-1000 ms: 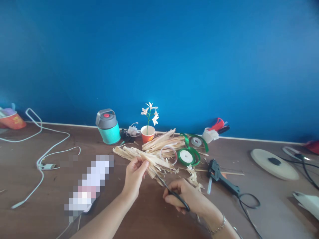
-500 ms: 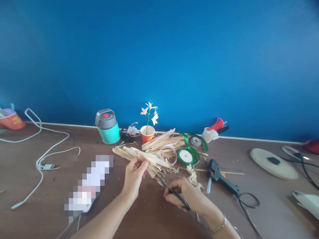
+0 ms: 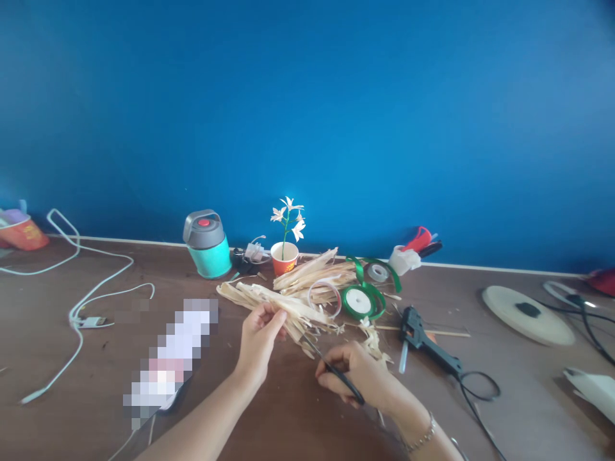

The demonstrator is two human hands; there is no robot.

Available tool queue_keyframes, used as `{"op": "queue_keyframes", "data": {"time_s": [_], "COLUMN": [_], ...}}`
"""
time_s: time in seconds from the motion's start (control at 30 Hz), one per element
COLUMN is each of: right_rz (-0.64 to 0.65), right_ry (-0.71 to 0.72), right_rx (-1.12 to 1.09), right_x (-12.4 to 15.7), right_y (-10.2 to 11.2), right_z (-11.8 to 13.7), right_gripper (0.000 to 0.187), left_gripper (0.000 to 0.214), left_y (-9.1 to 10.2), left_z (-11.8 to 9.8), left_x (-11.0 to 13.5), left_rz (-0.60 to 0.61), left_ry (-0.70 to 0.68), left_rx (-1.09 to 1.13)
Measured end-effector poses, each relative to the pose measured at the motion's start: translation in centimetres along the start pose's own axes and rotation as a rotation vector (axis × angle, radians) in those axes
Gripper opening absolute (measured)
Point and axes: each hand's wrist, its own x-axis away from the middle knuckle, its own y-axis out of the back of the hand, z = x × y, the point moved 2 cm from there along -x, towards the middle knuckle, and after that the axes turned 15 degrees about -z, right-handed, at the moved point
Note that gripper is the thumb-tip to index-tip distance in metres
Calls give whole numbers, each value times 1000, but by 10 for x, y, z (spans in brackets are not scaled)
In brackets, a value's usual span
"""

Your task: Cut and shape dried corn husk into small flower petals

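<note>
A dried husk strip (image 3: pixel 293 331) is pinched in the left hand (image 3: pixel 258 336), black-handled scissors (image 3: pixel 344 382) are gripped by the right hand (image 3: pixel 368 378) at its four o'clock, and the left hand could be nicked if the strip slipped.

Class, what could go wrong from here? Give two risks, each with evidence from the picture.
First, the scissors in the right hand reach the pale strips close to the left hand, so a slip might nick a finger. Second, the cord of the glue gun runs near the right wrist; a sideways sweep might snag it.
</note>
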Motion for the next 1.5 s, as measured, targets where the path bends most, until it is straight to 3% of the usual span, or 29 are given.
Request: {"op": "queue_keyframes", "data": {"time_s": [0.93, 1.5], "right_rz": [-54, -47], "right_ry": [2, 5], "right_rx": [-65, -76], "right_x": [-3, -3], "right_y": [-2, -2], "right_z": [-1, -2], "right_gripper": [10, 15], "left_gripper": [35, 31], "left_y": [-3, -4], "left_z": [4, 4], "left_x": [1, 1], "left_rz": [-30, 39], "left_ry": [120, 163], "left_rx": [81, 104]}}
